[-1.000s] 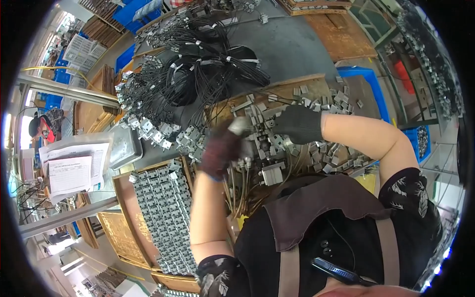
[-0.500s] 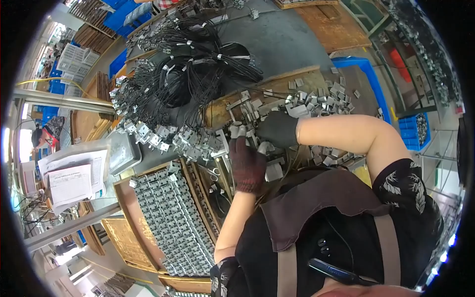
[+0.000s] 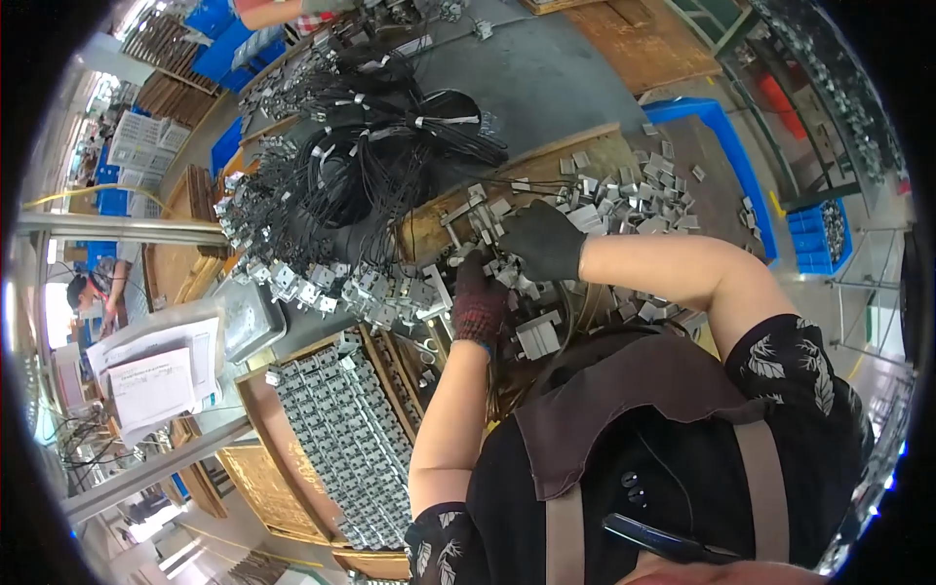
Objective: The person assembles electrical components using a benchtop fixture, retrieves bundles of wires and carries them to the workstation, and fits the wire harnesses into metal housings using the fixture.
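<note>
The left hand [image 3: 482, 297], in a dark red glove, and the right hand [image 3: 542, 242], in a black glove, come close together at a metal fixture [image 3: 476, 216] on the worktop [image 3: 556, 73]. The left reaches in from the near side with its fingers forward, while the right curls at the fixture's right side; the fingertips are partly hidden, so whether either hand pinches a part cannot be told. A metal block [image 3: 539, 337] lies just on the near side of the hands. Loose pieces [image 3: 624, 203] are scattered to the right, with a blue bin [image 3: 720, 136] beyond them. Black cables [image 3: 341, 180] lie bundled beyond the hands to the left, near many metal brackets [image 3: 375, 292]. Nearer, on the left, a wooden tray [image 3: 278, 429] holds rows of parts [image 3: 346, 444], and papers [image 3: 151, 390] hang farther left.
</note>
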Motion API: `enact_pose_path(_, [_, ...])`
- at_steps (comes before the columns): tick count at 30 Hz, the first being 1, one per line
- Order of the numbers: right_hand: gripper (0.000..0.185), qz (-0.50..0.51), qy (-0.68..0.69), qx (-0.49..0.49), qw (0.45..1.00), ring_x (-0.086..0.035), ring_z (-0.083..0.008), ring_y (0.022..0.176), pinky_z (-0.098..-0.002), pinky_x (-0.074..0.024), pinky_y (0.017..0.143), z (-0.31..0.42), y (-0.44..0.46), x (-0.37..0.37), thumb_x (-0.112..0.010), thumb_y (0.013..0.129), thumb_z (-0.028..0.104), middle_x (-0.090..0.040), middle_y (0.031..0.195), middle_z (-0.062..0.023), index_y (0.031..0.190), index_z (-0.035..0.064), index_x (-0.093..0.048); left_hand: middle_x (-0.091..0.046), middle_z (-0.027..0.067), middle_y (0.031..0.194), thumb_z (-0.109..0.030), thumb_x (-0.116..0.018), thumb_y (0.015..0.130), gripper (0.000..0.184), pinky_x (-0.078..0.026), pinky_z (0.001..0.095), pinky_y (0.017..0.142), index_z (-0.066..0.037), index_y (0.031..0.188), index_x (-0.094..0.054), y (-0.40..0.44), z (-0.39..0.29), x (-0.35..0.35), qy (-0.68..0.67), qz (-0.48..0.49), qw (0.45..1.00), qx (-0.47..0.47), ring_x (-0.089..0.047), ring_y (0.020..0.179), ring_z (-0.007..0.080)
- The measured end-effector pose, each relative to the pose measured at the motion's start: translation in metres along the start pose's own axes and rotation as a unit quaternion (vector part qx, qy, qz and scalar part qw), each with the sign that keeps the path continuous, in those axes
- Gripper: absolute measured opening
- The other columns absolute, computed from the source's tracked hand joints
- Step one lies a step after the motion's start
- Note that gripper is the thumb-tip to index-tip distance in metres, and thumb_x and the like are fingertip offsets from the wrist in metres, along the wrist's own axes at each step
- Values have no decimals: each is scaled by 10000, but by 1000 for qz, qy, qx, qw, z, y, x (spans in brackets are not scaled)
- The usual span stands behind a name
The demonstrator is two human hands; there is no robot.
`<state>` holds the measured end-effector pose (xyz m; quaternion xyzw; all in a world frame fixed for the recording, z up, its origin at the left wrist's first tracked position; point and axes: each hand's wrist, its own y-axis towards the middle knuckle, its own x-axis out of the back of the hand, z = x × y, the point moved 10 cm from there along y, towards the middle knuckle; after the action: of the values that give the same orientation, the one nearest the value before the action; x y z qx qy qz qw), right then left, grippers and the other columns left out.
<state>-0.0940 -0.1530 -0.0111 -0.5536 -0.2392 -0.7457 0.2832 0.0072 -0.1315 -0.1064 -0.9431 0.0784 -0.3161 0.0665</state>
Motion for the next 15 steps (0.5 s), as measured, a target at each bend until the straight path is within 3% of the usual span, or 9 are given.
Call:
enact_pose_path(5, [237, -1, 1, -9, 1000, -619, -293, 824, -444, -452, 768, 0, -8, 3, -650, 633, 148, -635, 835, -96, 865, 131, -691, -578, 203, 1216, -54, -625, 782, 531, -412, 382, 977, 31, 1280, -460, -1, -17, 8, -25, 16, 999, 36, -528, 1179, 324])
enact_pose_path(6, [226, -7, -7, 0, 1000, -621, -289, 815, -450, -453, 772, 1, -7, 0, -653, 630, 146, -637, 823, -95, 852, 135, -691, -578, 197, 1216, -61, -625, 785, 522, -416, 378, 971, 26, 1275, -465, -2, -15, 3, -96, 38, 993, 64, -529, 1175, 316])
enact_pose_path(8, [220, -31, 8, 76, 997, -624, -296, 824, -454, -460, 777, 5, -11, 2, -655, 628, 142, -644, 820, -97, 845, 122, -686, -579, 191, 1217, -68, -625, 789, 513, -421, 374, 964, 22, 1270, -471, -5, -7, -1, -161, 35, 982, 96, -530, 1172, 308])
enact_pose_path(10, [244, 26, 154, -23, 987, -610, -346, 873, -435, -475, 788, -35, -9, -11, -661, 649, 158, -643, 853, -155, 867, 51, -659, -574, 158, 1185, -100, -632, 786, 559, -492, 360, 835, 12, 1296, -431, -15, -11, 12, -59, -58, 996, -18, -578, 1062, 239])
enact_pose_path(11, [280, -63, 257, -93, 960, -607, -326, 886, -426, -472, 785, -63, -21, 4, -690, 680, 212, -640, 898, -171, 910, 54, -660, -557, 157, 1211, -124, -654, 793, 593, -495, 360, 835, 7, 1316, -405, -34, -18, 18, -157, -61, 986, 19, -575, 1066, 235])
enact_pose_path(12, [370, -35, 136, -77, 987, -610, -288, 930, -404, -471, 809, -76, -23, 18, -688, 744, 275, -646, 978, -169, 1039, 56, -649, -540, 155, 1238, -148, -676, 801, 630, -498, 359, 835, 1, 1336, -378, -56, -32, 28, -259, -71, 962, 52, -571, 1071, 231])
enact_pose_path(13, [461, -64, 316, -71, 944, -607, -271, 1011, -400, -468, 860, -88, -27, 39, -656, 797, 305, -643, 1064, -178, 1174, 45, -598, -528, 154, 1250, -162, -693, 801, 649, -493, 362, 847, -5, 1342, -370, -73, -40, 39, -280, -98, 955, 22, -570, 1072, 236])
enact_pose_path(14, [500, -56, 347, -217, 911, -587, -264, 1091, -384, -448, 929, -166, -30, -19, -623, 826, 286, -620, 1151, -182, 1246, 25, -547, -517, 154, 1262, -177, -711, 801, 669, -489, 364, 859, -11, 1347, -363, -90, -48, 54, -297, -119, 947, -9, -568, 1072, 242])
enact_pose_path(15, [465, -19, 131, -254, 958, -568, -269, 1131, -373, -452, 939, -164, -29, 1, -612, 834, 223, -592, 1212, -182, 1245, 13, -547, -517, 149, 1256, -191, -718, 808, 674, -477, 354, 871, -18, 1355, -363, -108, -63, 75, -282, -105, 952, 50, -564, 1057, 234])
